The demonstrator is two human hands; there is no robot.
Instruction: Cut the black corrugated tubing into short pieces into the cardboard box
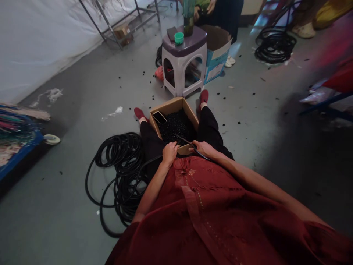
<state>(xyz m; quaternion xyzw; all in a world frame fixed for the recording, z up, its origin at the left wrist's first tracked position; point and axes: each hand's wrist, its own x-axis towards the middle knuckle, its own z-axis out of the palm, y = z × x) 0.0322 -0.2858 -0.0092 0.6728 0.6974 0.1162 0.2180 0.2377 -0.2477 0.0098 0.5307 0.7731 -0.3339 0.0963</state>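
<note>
Between my legs stands a cardboard box (pixel 190 110) filled with small black pieces (pixel 176 124). A phone (pixel 159 117) lies on them at the box's left side. My left hand (pixel 170 152), at the box's near edge, is closed on a black rubber hose that runs back toward the coils at my left. In my right hand (pixel 204 148) is a pair of scissors (pixel 187 141), its blades pointing left over the box, close to the left fingers. Whether the blades touch the hose is too small to tell. The coiled black hose (pixel 121 158) lies on the floor by my left leg.
Ahead is a stool (pixel 178 55) bearing a green lid (pixel 179 37), a bottle (pixel 188 18) and a dark flat item. A blue carton (pixel 215 62) and another person's hands (pixel 211 6) are behind it. More coils (pixel 275 44) lie far right; a blue cart (pixel 22 151) stands left.
</note>
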